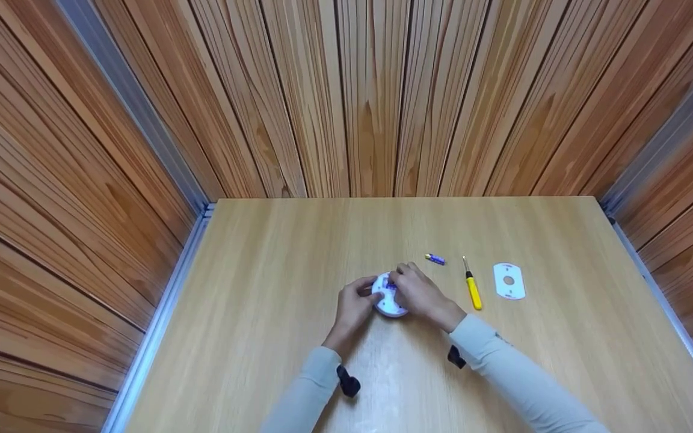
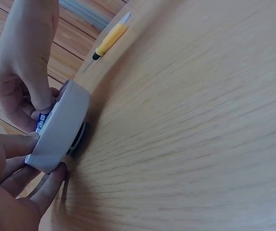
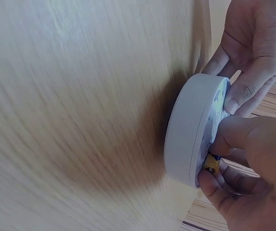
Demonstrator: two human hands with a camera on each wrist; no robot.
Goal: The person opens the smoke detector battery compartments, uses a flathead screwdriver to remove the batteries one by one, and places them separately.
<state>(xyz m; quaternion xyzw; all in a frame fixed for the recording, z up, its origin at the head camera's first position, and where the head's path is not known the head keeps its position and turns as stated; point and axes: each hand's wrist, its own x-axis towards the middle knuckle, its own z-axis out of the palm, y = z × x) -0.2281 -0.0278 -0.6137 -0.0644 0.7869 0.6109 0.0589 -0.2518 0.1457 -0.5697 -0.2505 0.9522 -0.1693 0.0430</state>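
A white round device (image 1: 388, 308) is held tilted just over the table, its back with a battery compartment facing up. My left hand (image 1: 355, 305) grips its left rim, thumb on the back and fingers beneath, as the left wrist view shows. At the compartment, my right hand (image 1: 420, 293) pinches a battery (image 3: 212, 163) with a yellow end and blue-purple wrap. In the left wrist view, printed lettering shows on this battery (image 2: 41, 120) beside the right thumb. Fingers cover much of the compartment, so how deep the battery sits is hidden.
Right of the hands, a second purple battery (image 1: 435, 259) lies on the wooden table (image 1: 250, 288). Beside it are a yellow screwdriver (image 1: 473, 293) with a black collar and a white mounting plate (image 1: 501, 291) with a central hole. Wood-panelled walls (image 1: 370, 120) enclose the back and sides.
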